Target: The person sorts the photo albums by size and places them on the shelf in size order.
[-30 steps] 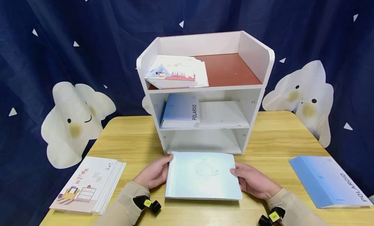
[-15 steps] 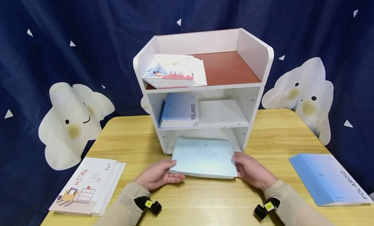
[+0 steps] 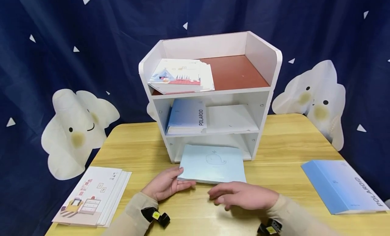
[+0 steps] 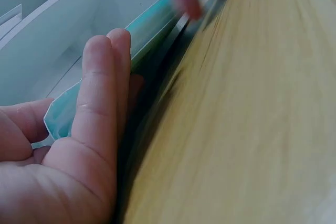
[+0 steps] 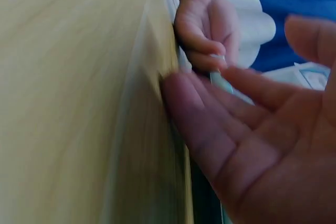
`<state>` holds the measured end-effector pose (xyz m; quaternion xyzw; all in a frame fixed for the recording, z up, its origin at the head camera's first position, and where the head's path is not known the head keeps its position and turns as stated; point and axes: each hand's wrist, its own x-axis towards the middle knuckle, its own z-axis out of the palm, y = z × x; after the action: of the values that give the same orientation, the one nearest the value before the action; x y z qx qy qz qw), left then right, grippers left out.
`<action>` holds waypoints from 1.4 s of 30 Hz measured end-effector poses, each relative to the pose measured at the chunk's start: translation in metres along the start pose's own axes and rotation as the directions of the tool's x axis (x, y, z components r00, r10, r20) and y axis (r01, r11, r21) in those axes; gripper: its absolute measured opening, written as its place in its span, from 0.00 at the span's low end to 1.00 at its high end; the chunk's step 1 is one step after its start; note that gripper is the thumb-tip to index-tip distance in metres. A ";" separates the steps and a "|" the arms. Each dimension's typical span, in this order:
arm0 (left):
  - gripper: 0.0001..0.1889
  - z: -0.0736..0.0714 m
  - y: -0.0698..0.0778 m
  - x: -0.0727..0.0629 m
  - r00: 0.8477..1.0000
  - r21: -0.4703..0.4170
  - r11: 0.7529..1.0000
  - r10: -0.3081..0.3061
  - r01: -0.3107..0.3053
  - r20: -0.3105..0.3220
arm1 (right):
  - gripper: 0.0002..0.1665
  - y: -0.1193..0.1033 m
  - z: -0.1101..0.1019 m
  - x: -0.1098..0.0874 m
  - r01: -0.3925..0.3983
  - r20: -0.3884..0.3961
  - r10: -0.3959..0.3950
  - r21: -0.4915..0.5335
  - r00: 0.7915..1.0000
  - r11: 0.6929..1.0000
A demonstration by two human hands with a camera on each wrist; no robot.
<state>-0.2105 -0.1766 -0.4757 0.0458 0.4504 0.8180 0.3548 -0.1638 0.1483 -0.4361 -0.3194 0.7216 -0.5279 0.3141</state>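
A light-blue book [image 3: 210, 168] with a whale drawn on its cover lies partly inside the bottom compartment of the white shelf unit [image 3: 262, 127], its near end sticking out over the table. My left hand [image 3: 166, 183] holds its near left corner, thumb on top and fingers underneath. In the left wrist view, the book's pale edge [image 4: 60, 116] shows between that thumb and fingers. My right hand [image 3: 243, 195] is off the book, just in front of its near edge, fingers extended. The right wrist view shows the right fingers [image 5: 194, 114] blurred, with nothing between them and the thumb.
Several white illustrated books [image 3: 182, 73] lie on the red top shelf, and blue POLAROID books [image 3: 187, 115] lie in the middle compartment. More illustrated books [image 3: 91, 195] sit on the table [image 3: 292, 137] at left, a blue POLAROID stack [image 3: 344, 187] at right.
The book has gone forward into the bottom compartment. My left hand slid to its near left corner. My right hand let go of the right edge and moved left to the front.
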 end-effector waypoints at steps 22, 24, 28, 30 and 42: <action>0.27 0.004 0.010 -0.003 0.999 0.413 0.910 -0.015 0.028 -0.035 | 0.26 0.022 -0.027 0.024 -0.088 -0.236 0.091 0.023 0.967 0.996; 0.23 0.010 0.013 -0.005 0.997 0.578 0.815 0.009 0.035 -0.074 | 0.26 0.022 -0.037 0.014 -0.096 -0.206 0.087 -0.030 0.975 0.995; 0.19 0.028 0.020 -0.009 0.995 0.876 0.481 0.098 -0.017 -0.035 | 0.25 0.018 -0.052 -0.001 -0.113 -0.185 0.084 -0.153 0.979 0.982; 0.20 0.038 0.021 -0.006 0.991 0.956 0.289 0.130 -0.051 0.014 | 0.25 0.014 -0.055 -0.006 -0.115 -0.209 0.063 -0.247 0.976 0.962; 0.23 0.044 0.014 0.013 0.983 0.997 0.050 0.177 -0.064 0.054 | 0.23 0.020 -0.046 0.000 -0.114 -0.347 -0.076 -0.496 0.935 0.861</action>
<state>-0.2109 -0.1427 -0.4421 0.2794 0.8963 0.3152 0.1389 -0.2031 0.1786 -0.4439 -0.2833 0.8827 -0.3643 0.0886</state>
